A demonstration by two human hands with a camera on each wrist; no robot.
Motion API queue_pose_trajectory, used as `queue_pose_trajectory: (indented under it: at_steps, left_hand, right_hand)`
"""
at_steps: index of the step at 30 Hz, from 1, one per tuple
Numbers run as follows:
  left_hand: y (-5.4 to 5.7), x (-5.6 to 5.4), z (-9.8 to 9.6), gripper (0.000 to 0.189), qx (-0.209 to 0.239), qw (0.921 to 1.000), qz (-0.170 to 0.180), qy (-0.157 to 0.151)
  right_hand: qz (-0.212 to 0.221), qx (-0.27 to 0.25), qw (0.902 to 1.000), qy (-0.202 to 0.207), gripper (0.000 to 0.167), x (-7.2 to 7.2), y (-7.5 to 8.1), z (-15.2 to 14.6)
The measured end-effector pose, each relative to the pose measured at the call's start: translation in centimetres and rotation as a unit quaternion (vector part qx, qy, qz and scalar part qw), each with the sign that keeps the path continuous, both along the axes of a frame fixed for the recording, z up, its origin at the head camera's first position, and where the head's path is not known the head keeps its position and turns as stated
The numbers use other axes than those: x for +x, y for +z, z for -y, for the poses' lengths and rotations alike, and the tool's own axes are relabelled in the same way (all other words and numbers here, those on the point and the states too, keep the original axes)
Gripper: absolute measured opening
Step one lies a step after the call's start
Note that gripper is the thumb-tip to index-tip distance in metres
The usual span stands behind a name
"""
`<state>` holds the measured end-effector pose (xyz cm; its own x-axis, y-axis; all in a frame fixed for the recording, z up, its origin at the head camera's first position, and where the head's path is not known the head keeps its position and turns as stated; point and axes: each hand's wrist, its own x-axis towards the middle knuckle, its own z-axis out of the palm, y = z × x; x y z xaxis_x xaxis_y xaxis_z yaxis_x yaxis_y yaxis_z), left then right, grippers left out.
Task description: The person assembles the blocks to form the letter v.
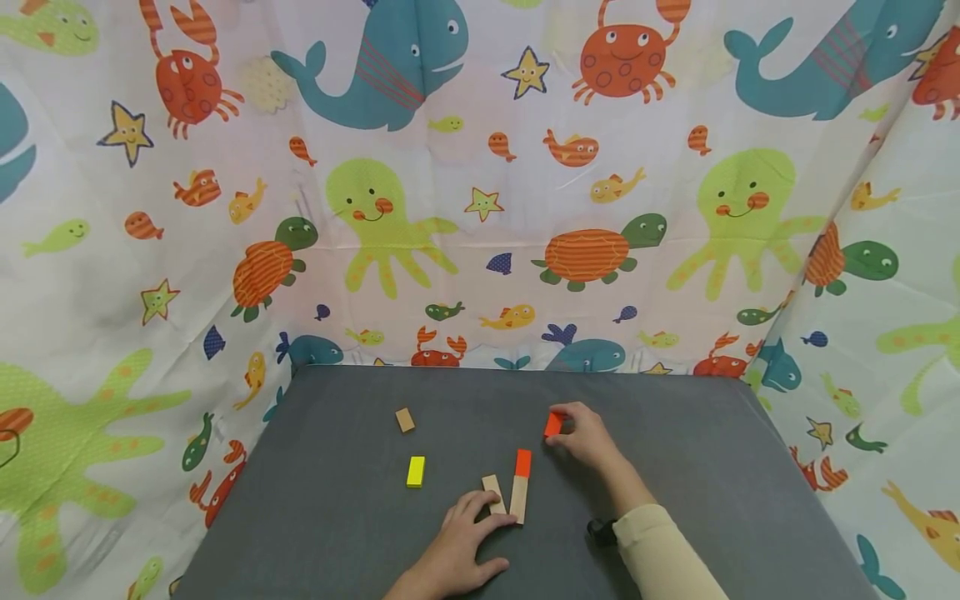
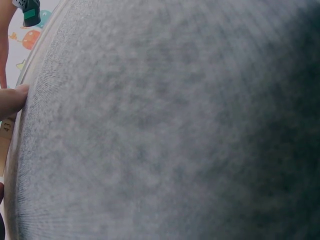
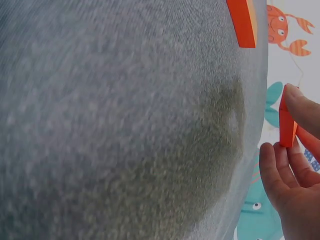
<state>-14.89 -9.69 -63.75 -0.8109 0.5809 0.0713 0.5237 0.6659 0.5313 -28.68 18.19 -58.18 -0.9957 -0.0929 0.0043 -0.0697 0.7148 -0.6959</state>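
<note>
Between thumb and fingers, my right hand [image 1: 588, 437] pinches an orange-red block [image 1: 553, 424], also visible in the right wrist view. Another orange-red block [image 1: 523, 462] lies flat, end to end with a plain wooden block [image 1: 518, 500]. Just left of that pair is a second plain wooden block [image 1: 492, 490], slightly slanted. My left hand [image 1: 468, 542] has its fingers spread at the near ends of both plain blocks, touching them without visibly gripping. In the left wrist view only a fingertip [image 2: 12, 100] and part of a wooden block [image 2: 5, 142] with printed digits show.
A yellow block [image 1: 416, 472] and a small tan block [image 1: 405, 420] lie farther left on the grey cloth-covered table [image 1: 315, 517]. A curtain [image 1: 480, 242] printed with sea animals hangs behind the table and along its sides.
</note>
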Motion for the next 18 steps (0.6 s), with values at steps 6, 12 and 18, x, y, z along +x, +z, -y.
queue_pose_trajectory:
  at_steps: [6,12,18]
  left_hand:
    - [-0.2,0.0,0.0,0.052,0.000,1.0000,-0.008,-0.001]
    - [-0.3,-0.2,-0.1,0.052,0.001,1.0000,0.003,0.000]
    - [-0.1,-0.1,-0.1,0.053,0.001,1.0000,0.000,0.000]
  right_hand:
    - [-0.005,-0.002,1.0000,0.004,0.057,0.1,0.0,0.6]
    - [-0.001,-0.001,0.9999,0.011,0.056,0.1,-0.1,1.1]
    - [0.006,-0.011,0.9995,0.031,0.057,0.3,0.0,1.7]
